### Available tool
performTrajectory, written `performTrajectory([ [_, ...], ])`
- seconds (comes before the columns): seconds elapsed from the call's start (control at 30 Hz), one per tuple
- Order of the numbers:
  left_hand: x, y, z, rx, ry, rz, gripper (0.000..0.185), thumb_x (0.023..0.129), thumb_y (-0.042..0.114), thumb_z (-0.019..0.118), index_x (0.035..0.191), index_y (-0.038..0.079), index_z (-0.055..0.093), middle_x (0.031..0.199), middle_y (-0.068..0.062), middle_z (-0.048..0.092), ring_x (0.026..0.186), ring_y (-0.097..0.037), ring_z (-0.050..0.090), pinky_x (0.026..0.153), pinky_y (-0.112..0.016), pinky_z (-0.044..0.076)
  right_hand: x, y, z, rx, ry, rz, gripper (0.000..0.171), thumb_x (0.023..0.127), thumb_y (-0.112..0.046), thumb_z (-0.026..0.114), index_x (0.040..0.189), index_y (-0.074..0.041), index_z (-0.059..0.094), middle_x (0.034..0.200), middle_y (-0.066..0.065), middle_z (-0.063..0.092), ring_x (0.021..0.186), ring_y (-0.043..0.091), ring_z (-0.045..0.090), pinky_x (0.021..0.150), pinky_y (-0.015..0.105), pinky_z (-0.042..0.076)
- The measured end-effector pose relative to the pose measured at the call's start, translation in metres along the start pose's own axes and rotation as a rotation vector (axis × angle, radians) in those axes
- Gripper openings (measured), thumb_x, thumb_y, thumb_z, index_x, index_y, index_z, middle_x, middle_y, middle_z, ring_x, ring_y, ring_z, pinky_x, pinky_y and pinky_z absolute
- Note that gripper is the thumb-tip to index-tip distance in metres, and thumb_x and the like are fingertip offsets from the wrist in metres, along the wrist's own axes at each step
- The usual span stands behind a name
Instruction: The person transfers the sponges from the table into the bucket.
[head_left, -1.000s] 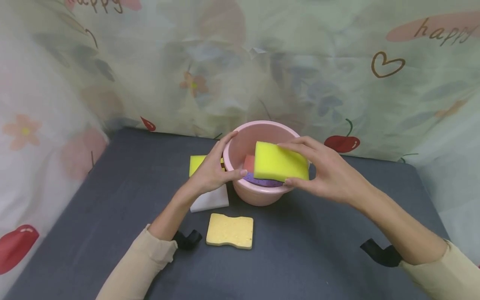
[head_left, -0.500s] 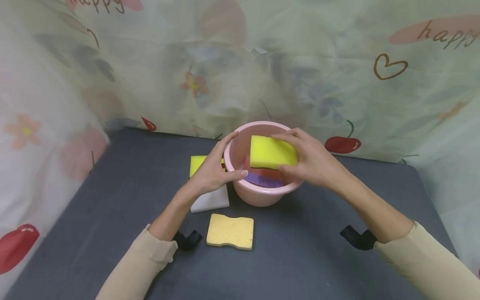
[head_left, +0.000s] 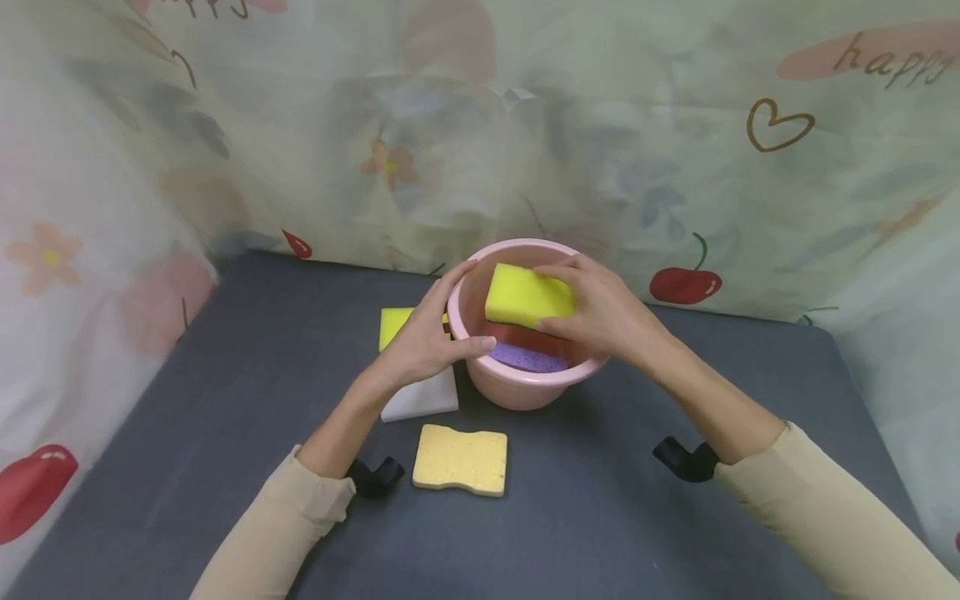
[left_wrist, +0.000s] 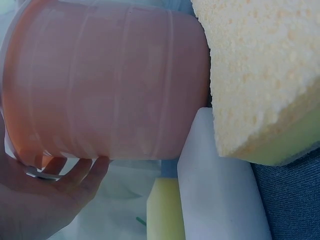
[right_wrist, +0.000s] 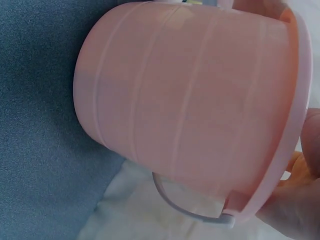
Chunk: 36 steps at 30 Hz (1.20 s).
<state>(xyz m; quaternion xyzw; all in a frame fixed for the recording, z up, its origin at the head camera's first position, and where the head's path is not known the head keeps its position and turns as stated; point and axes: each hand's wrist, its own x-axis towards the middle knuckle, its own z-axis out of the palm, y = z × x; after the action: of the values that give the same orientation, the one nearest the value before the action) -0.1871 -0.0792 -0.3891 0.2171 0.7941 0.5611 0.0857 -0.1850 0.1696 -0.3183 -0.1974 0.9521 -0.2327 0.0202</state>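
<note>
A pink bucket [head_left: 517, 390] stands upright on the dark table. My left hand [head_left: 420, 343] grips its left side, thumb over the near rim and fingers around the outer wall. Between the thumb and fingers of my right hand [head_left: 603, 308] is a yellow sponge [head_left: 528, 294], held tilted inside the bucket's mouth. A purple sponge [head_left: 527, 357] lies in the bucket near the front wall, and something red [head_left: 491, 337] shows beside it. In the right wrist view the right hand [right_wrist: 295, 200] is at the bucket's rim; the yellow sponge is hidden there.
A pale yellow sponge with notched sides [head_left: 460, 460] lies in front of the bucket. Left of the bucket are a white block [head_left: 423, 397] and a bright yellow one [head_left: 393, 323], partly behind my left hand. Patterned cloth [head_left: 337, 125] hangs behind the table [head_left: 600, 517].
My right hand has moved left and further over the bucket, carrying the yellow sponge from the right rim into the mouth. More of the purple sponge shows. The left hand has stayed put.
</note>
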Motion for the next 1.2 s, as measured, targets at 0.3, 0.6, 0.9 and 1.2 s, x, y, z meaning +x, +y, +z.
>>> performTrajectory([
  [0.3, 0.000, 0.001, 0.001, 0.029, 0.011, -0.006, 0.097, 0.080, 0.034, 0.082, 0.156, 0.038, 0.022, 0.159, -0.001, 0.021, 0.131, -0.023, 0.042, 0.092, -0.040, 0.053, 0.006, -0.003, 0.008, -0.048, 0.012, 0.039, 0.068, 0.077, -0.026, 0.084, 0.137, -0.005, 0.059, 0.135, 0.015, 0.055, 0.119, 0.029, 0.050, 0.101, 0.045, 0.044],
  [0.6, -0.001, 0.001, 0.001, 0.026, 0.014, 0.001, 0.096, 0.081, 0.033, 0.082, 0.156, 0.038, 0.022, 0.159, 0.000, 0.021, 0.130, -0.025, 0.044, 0.092, -0.041, 0.053, 0.006, -0.003, 0.008, -0.100, -0.034, 0.001, 0.068, 0.080, -0.027, 0.082, 0.139, -0.005, 0.057, 0.141, 0.012, 0.055, 0.136, 0.033, 0.040, 0.110, 0.052, 0.034],
  [0.9, -0.001, -0.002, 0.002, 0.025, 0.016, 0.005, 0.099, 0.081, 0.036, 0.081, 0.157, 0.038, 0.019, 0.160, 0.000, 0.020, 0.131, -0.023, 0.043, 0.094, -0.042, 0.051, -0.002, 0.001, 0.006, -0.036, 0.046, -0.033, 0.060, 0.080, -0.024, 0.082, 0.135, -0.009, 0.061, 0.136, 0.011, 0.055, 0.128, 0.030, 0.046, 0.105, 0.052, 0.040],
  [1.2, 0.000, -0.003, 0.000, 0.051, 0.015, 0.040, 0.101, 0.081, 0.035, 0.079, 0.159, 0.033, 0.015, 0.160, -0.006, 0.020, 0.132, -0.024, 0.041, 0.098, -0.043, 0.049, -0.013, 0.011, -0.002, 0.041, 0.158, -0.105, 0.051, 0.080, -0.016, 0.082, 0.128, -0.008, 0.066, 0.128, 0.012, 0.057, 0.119, 0.029, 0.052, 0.096, 0.049, 0.046],
])
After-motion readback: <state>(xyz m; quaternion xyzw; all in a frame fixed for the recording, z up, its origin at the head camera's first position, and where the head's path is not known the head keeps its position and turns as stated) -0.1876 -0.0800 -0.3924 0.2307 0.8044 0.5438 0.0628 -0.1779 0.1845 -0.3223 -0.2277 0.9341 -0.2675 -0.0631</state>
